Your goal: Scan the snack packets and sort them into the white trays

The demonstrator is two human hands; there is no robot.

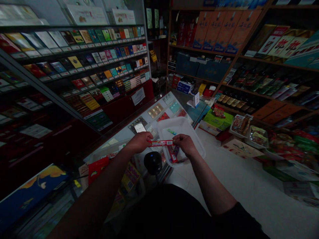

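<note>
A slim red candy pack (161, 143) with a barcode at its right end is stretched level between my two hands. My left hand (140, 142) pinches its left end, and my right hand (184, 144) grips the right end. Below and behind it stands a white plastic tub (199, 147) on the counter. Inside the tub lie a small green pack (171, 131) and several red packs (172, 155), partly covered by my right hand. Just beyond my left hand rests a phone (140, 128) with a lit screen. A black scanner (153, 162) on a stand is close in front of me.
The glass counter (149, 114) runs away from me, with cigarette shelves (99, 73) along the left. Boxed goods on wooden shelves (214, 33) fill the back. Snack boxes (215, 121) stand on the floor at right. A basket of colourful packs (129, 176) sits below my left arm.
</note>
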